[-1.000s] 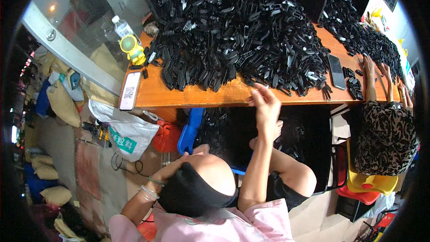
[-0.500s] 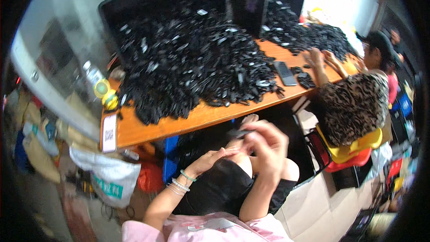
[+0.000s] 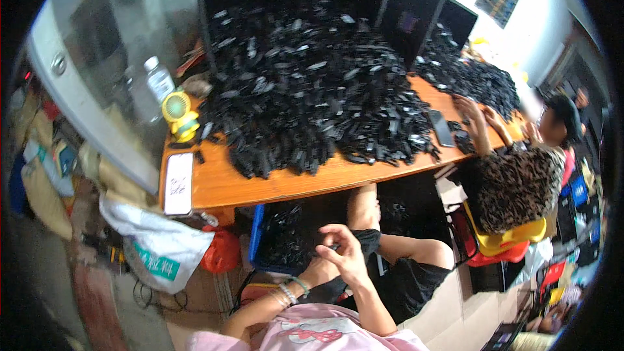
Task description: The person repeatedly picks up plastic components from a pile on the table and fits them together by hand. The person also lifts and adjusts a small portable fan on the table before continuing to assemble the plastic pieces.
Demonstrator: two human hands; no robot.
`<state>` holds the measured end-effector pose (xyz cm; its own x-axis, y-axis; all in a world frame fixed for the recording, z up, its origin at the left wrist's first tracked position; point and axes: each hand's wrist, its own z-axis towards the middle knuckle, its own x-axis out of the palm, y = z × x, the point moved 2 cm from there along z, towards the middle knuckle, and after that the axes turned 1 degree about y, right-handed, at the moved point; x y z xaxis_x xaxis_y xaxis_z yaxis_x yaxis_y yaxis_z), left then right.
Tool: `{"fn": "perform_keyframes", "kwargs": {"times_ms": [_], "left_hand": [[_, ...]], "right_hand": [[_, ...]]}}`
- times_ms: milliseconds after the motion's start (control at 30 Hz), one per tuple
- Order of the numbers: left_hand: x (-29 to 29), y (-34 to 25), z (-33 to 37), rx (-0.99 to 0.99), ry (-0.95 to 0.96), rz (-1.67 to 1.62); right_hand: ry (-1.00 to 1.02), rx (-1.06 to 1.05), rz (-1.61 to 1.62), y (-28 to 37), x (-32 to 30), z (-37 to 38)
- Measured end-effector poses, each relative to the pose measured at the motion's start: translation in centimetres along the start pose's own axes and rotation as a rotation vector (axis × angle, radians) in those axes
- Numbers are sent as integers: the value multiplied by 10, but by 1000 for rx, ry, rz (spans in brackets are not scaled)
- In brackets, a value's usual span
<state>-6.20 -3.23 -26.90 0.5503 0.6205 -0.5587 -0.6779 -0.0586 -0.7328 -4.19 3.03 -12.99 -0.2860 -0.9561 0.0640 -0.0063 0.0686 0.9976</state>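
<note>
My hands meet over my lap, below the table's front edge. My right hand (image 3: 348, 259) lies on top, its fingers curled around a small black part (image 3: 333, 246). My left hand (image 3: 320, 270), with bead bracelets on its wrist, comes in from the lower left, grips the same part from beneath and is partly hidden. A blue crate (image 3: 258, 234) with more black parts stands under the table just left of my hands. A big heap of black parts (image 3: 312, 91) covers the orange table (image 3: 260, 185) above.
A white phone (image 3: 179, 183), a yellow fan (image 3: 177, 114) and a water bottle (image 3: 158, 82) stand at the table's left end. A black phone (image 3: 442, 127) lies at the right. A co-worker in a spotted top (image 3: 513, 185) sits on a yellow chair. A white bag (image 3: 159, 247) lies on the floor.
My right hand has come down from the table's edge to my lap and joined my left hand. The view has swung, so the table now sits higher.
</note>
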Motion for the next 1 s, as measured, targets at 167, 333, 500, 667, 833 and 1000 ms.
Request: {"fn": "perform_keyframes", "kwargs": {"times_ms": [167,333,500,667,833,1000], "left_hand": [[-36,3,-3,-94,-68,-40],[-92,-10,-5,-687,-5,-1018],[-105,-32,-7,-660,5,-999],[-118,-45,0,-502,-242,-702],[-219,-14,28,-357,-692,48],[-344,55,27,-545,-673,765]], "right_hand": [[55,116,167,-25,-5,-5],[-67,64,-453,-25,-7,-11],[-102,5,-395,-22,8,-10],[-173,82,68,-34,11,-1],[-61,-34,237,-10,5,39],[-53,18,221,-14,9,60]]}}
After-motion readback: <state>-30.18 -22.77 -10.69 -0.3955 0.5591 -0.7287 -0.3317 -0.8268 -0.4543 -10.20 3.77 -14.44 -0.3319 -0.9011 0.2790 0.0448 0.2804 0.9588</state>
